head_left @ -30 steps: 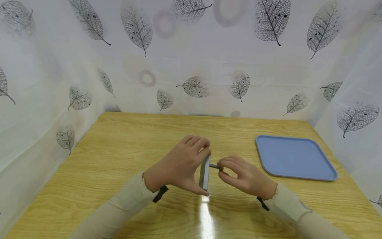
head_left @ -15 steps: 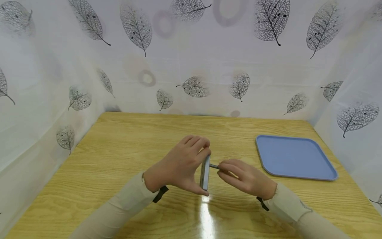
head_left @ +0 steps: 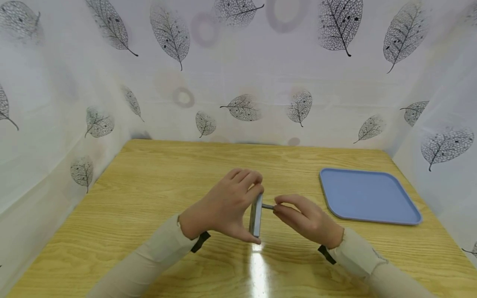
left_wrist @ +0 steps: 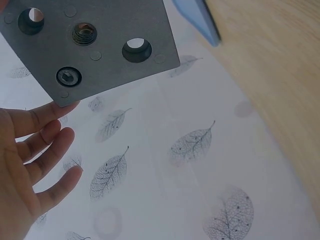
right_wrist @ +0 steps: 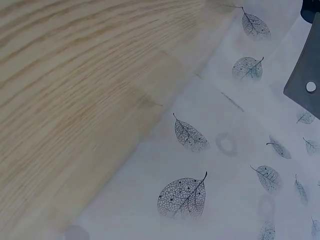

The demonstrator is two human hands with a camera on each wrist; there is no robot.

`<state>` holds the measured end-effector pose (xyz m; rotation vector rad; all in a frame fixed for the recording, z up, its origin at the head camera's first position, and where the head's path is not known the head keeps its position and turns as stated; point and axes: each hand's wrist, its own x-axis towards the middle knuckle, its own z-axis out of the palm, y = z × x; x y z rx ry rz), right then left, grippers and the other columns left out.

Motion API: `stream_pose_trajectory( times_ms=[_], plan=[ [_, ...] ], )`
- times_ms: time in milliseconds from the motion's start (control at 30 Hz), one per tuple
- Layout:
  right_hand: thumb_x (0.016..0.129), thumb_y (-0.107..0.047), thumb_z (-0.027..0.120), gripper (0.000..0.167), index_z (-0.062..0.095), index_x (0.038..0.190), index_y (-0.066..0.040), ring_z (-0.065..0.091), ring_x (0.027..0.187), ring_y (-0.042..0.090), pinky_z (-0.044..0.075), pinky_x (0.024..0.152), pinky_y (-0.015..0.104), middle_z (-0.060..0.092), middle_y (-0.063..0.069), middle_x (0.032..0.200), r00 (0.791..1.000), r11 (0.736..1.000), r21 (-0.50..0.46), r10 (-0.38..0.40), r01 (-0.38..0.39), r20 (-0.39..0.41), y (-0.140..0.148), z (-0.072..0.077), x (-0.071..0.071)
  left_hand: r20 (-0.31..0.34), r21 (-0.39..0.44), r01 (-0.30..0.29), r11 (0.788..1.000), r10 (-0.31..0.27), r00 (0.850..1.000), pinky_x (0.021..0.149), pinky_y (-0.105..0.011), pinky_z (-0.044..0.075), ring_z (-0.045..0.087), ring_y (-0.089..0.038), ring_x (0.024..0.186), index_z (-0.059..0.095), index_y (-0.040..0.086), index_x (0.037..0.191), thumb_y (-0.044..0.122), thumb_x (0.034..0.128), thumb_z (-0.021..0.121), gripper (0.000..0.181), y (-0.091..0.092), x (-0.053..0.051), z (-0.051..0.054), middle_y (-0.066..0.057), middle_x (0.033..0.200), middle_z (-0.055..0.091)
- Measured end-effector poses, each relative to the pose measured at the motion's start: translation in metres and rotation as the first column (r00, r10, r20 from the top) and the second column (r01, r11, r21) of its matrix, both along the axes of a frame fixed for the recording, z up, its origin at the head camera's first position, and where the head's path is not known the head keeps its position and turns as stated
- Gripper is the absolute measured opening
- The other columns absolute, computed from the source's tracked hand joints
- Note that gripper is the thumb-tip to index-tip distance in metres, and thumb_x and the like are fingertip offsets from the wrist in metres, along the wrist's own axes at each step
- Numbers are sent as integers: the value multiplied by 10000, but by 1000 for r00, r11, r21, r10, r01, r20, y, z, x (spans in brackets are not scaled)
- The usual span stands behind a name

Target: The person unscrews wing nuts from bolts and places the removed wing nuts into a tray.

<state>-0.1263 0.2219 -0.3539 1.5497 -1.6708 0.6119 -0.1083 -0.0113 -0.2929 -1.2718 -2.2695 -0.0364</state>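
Observation:
Above the table, my left hand [head_left: 225,205] grips a grey metal plate [head_left: 256,216] on edge, thumb under its lower end and fingers at its upper end. The left wrist view shows the face of this plate [left_wrist: 107,55] with several round holes, one of them threaded. A socket-head bolt [left_wrist: 68,76] sits in the lower hole. From the plate's right side a thin bolt shank [head_left: 267,206] sticks out. My right hand [head_left: 311,219] pinches its free end between thumb and fingers. Only a corner of the plate [right_wrist: 305,82] shows in the right wrist view; the right hand is out of that view.
A blue tray [head_left: 369,196] lies on the wooden table [head_left: 179,165] at the right. White curtains with a leaf print [head_left: 242,74] enclose the back and sides. A dark cylindrical thing [right_wrist: 309,11], its kind unclear, shows at the right wrist view's corner.
The right hand's fingers have shifted around the end of the bolt shank, the forefinger now raised more. The left hand and the plate have stayed in place.

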Motion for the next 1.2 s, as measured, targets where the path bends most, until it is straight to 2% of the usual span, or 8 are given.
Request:
stream_pose_trajectory(
  times_ms=[67,167,233,300,367,733,1033,1200],
  plan=[
    [974,-118,484,199,616,996,28,592,821,210,490,741,310,603,148,967,995,999,2,-40,40,-89,0,1,-2,2,-2,-2,1000,2,1000,850,-311,383,452,-170,926,591,117,980,880,506,565,898,0,0,0,-23,1047,481],
    [966,-87,492,171,654,932,-47,599,805,232,477,723,388,638,114,902,953,992,-3,-121,125,-279,1,3,-4,2,-5,-3,1000,3,1000,854,-311,388,455,-170,922,596,113,979,882,505,561,905,0,0,0,-23,1044,484],
    [966,-78,489,189,662,890,-74,610,809,228,483,724,399,651,93,882,928,987,8,-149,161,-342,2,4,-5,3,-6,-4,1000,4,1000,856,-312,392,457,-170,919,598,110,979,883,502,561,909,0,0,0,-23,1045,487],
    [966,-74,486,196,658,871,-80,622,824,227,494,735,401,658,90,887,919,984,30,-152,175,-364,2,5,-5,4,-6,-3,1000,3,1000,858,-313,394,459,-171,919,598,108,982,883,501,562,913,0,0,-1,-24,1048,488],
    [966,-70,483,198,654,866,-75,633,836,230,505,745,400,666,94,899,919,983,51,-143,174,-366,2,6,-5,8,-7,-2,1000,2,1000,859,-314,393,457,-171,919,597,107,985,883,501,565,915,1,0,-1,-25,1051,486],
    [976,-55,452,203,637,896,-38,597,828,226,501,715,347,630,146,952,970,991,122,-18,49,-242,0,8,-4,27,-10,-5,1000,5,1000,862,-317,389,451,-174,933,594,109,993,880,489,579,921,1,0,-1,-28,1055,482],
    [983,-53,433,207,630,994,10,598,803,212,504,682,299,593,156,986,982,987,159,43,-14,-182,0,10,-3,22,-6,0,1000,0,1000,865,-320,388,452,-176,937,585,115,980,878,494,579,905,0,0,-2,-25,1048,477],
    [977,-42,442,208,618,1059,34,582,826,210,485,697,290,593,158,1001,979,987,156,62,-32,-192,2,9,-3,24,-3,4,1000,-4,1000,864,-319,388,452,-176,938,589,114,981,880,499,574,905,0,1,-2,-24,1046,477]
  ],
)
